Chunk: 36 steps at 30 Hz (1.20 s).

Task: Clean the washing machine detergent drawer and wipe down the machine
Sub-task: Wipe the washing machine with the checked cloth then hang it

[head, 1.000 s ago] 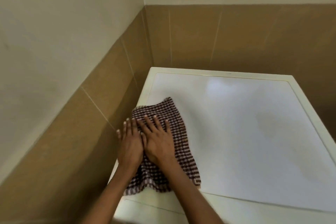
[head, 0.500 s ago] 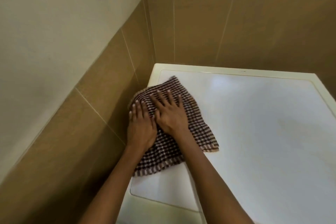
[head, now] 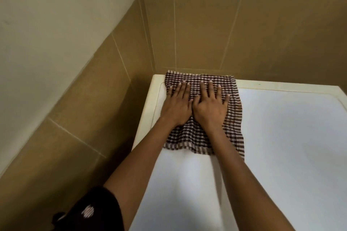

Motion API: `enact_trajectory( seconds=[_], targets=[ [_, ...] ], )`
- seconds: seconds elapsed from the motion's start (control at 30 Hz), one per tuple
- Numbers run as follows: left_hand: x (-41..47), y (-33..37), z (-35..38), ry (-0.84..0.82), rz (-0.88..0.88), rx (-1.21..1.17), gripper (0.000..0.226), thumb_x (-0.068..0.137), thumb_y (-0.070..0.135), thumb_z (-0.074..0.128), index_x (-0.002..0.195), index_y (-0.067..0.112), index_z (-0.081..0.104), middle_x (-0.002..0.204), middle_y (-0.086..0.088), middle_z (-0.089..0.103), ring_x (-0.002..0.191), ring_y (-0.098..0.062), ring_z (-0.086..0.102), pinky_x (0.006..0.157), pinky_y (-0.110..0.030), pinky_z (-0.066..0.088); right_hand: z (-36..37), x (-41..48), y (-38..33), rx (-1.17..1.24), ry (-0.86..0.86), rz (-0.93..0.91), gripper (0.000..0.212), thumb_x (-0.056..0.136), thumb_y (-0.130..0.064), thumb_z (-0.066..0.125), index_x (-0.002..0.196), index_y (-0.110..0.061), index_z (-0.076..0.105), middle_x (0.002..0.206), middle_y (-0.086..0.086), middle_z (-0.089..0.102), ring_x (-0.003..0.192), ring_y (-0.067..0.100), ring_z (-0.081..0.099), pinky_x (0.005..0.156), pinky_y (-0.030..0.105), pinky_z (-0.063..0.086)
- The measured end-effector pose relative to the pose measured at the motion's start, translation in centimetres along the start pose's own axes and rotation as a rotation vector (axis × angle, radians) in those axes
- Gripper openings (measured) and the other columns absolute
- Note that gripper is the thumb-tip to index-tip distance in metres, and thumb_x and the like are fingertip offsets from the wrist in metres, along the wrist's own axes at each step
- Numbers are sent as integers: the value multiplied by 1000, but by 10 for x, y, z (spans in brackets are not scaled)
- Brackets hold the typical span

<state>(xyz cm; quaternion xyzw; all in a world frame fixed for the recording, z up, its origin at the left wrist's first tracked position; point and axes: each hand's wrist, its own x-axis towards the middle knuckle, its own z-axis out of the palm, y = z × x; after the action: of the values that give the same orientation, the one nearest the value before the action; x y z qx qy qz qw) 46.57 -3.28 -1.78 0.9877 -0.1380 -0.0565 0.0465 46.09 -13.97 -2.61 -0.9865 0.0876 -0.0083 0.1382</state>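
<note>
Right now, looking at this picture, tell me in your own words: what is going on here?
A person is wiping the top of the white washing machine with a brown-and-white checked cloth. The left hand and right hand lie side by side, fingers straight, pressing the cloth flat. The cloth sits at the far left corner of the top, its far edge reaching the rim by the brown tiled wall. The detergent drawer is not in view.
</note>
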Motion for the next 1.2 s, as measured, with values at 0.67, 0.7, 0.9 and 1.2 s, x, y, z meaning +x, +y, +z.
enact_trajectory(
  seconds=[0.67, 0.7, 0.9, 1.2],
  targets=[
    [56, 66, 2, 24, -18, 37, 60, 100, 32, 19, 147, -2, 3, 157, -18, 0, 146, -27, -2, 117, -44, -5, -22, 46, 81, -97, -30, -200, 51, 99, -45, 24, 148, -38, 14, 158, -10, 11, 147, 17, 5, 118, 45, 3],
    [58, 92, 5, 31, 32, 28, 60, 100, 32, 19, 147, -2, 3, 157, -18, 0, 146, -28, -3, 117, -44, -6, -29, 42, 107, -110, -14, -131, 51, 98, -45, 24, 148, -39, 13, 158, -9, 10, 147, 17, 6, 118, 45, 4],
    [36, 166, 15, -30, 215, 5, 57, 100, 31, 12, 148, 3, -2, 157, -14, -5, 146, -25, -7, 116, -39, -10, -49, -4, 164, -117, -3, 206, 54, 98, -45, 22, 149, -35, 7, 159, -6, 4, 147, 21, 2, 118, 47, 2],
    [-46, 41, 13, -16, -70, 25, 61, 99, 38, 6, 148, 2, -1, 157, -16, -2, 146, -25, -3, 118, -38, -5, -14, -58, 35, -24, -79, -105, 54, 98, -41, 23, 150, -34, 7, 159, -5, 3, 147, 25, -1, 117, 50, -5]
  ],
)
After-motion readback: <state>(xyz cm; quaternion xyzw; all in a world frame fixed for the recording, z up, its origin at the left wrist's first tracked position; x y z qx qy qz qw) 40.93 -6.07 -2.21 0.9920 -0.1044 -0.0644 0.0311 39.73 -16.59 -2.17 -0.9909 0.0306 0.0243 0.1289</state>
